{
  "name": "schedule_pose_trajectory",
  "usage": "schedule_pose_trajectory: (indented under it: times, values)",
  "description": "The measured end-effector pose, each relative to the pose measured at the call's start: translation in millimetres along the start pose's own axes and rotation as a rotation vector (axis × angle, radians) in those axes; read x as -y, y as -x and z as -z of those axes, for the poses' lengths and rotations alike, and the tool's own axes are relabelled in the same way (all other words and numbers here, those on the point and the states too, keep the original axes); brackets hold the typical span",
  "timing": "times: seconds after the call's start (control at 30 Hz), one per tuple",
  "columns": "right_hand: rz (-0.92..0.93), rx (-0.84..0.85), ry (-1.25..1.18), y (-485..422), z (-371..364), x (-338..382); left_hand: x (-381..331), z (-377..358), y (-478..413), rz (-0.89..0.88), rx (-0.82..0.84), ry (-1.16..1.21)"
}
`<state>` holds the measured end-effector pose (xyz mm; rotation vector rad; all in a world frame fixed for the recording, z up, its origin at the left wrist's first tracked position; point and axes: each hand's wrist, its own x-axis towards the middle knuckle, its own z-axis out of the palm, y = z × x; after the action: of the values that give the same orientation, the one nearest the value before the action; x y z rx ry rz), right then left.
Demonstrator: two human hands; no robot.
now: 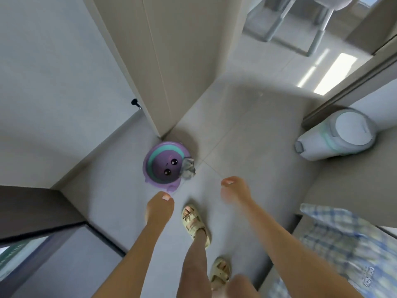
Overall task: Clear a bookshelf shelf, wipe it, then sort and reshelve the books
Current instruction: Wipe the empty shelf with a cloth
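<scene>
Down on the floor, a gray rag (188, 168) hangs off the purple basin (148, 164), just past the left hand (160, 208); the right hand (235, 190) is farther, both loose and empty.

"What colour is the basin (165, 164) on the floor?"

"Purple, with a teal ring inside the rim and a cartoon face with two glossy black eyes. The crumpled cloth (188, 169) on its right edge is grey with paler patches."

"And the floor tiles (247, 147)?"

"Pale grey, with thin darker joint lines. The door panel (182, 61) beyond the basin is beige. The wall (53, 72) to the left is white, with a black doorstop (135, 102) on it."

"The bin (318, 145) at the right?"

"White, with a pale mint-green band and a grey rim round the lid."

"Anything patterned?"

"The fabric (343, 244) at the near right is checked in blue, white and faint yellow. The sandals (194, 222) are cream, and the cabinet (32, 207) at the near left is dark brown."
</scene>
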<state>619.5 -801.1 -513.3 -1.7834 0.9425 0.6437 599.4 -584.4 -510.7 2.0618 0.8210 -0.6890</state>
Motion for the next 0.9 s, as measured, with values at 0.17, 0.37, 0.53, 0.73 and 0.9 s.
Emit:
schedule_pose_trajectory:
  times: [0.17, 0.37, 0.53, 0.73, 0.9]
  values:
    - [-0.073, 0.036, -0.035, -111.8, -46.4, 2.9, -7.2, -57.4, -97.2, 0.048, 0.033, -0.006]
    - [-0.095, 0.155, 0.172, -257.6, -120.8, -42.5, 16.4, -138.3, -220.9, 0.05, 0.042, -0.159]
    - [-0.08, 0.211, 0.349, -357.8, -179.5, -68.9, 56.5, -197.7, -324.5, 0.05, 0.049, -0.15]
    - [-0.1, 0.243, 0.374, -444.7, -249.4, -100.2, 101.1, -233.5, -377.2, 0.029, 0.013, -0.123]
    - [0.03, 0.063, 0.562, -446.9, -260.1, -102.0, 112.1, -226.7, -382.0, 0.042, -0.018, -0.185]
